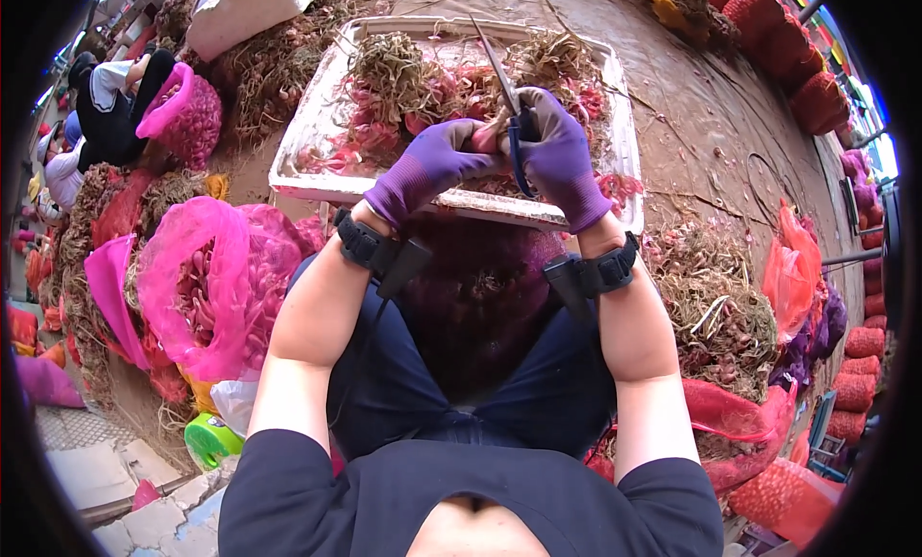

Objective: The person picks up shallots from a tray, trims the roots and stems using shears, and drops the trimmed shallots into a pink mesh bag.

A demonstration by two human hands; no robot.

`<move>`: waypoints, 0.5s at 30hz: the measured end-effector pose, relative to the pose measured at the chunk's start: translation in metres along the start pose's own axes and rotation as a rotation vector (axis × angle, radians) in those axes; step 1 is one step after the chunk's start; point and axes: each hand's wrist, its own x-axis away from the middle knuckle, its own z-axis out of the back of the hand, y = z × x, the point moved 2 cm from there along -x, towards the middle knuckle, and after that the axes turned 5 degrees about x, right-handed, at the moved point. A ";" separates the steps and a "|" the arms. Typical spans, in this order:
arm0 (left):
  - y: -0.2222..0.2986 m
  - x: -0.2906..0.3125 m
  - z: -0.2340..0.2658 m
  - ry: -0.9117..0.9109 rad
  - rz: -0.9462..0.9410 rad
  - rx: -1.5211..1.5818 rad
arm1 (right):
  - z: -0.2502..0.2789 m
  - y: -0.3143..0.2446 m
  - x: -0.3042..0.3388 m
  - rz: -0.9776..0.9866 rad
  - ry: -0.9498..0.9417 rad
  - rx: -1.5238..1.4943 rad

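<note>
Purple gloves cover both of my hands. My left hand is closed around a small reddish shallot, its fingertips meeting near the middle of the view. My right hand grips a pair of scissors, with the long blades pointing up and away and a dark blue handle loop below. Both hands are over the near part of a shallow white tray. Inside it lie bunches of shallots with dried tops and loose pinkish skins. Whether the blades touch the shallot's stem I cannot tell.
An open pink mesh bag of shallots stands to my left, near a green plastic container. Heaped dried shallots lie on my right. Red mesh sacks line the far right. Another person sits at far left.
</note>
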 end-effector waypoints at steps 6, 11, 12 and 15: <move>0.017 0.000 -0.003 0.031 0.016 -0.058 | 0.019 0.022 -0.004 -0.176 0.394 -0.223; 0.011 0.001 0.006 -0.068 -0.023 0.326 | 0.016 0.012 0.000 -0.262 0.200 -0.497; 0.012 0.000 0.005 -0.089 -0.061 0.374 | 0.013 0.015 0.000 -0.183 0.096 -0.456; 0.006 -0.002 0.009 -0.176 -0.071 0.393 | 0.003 -0.005 0.001 -0.121 0.010 -0.485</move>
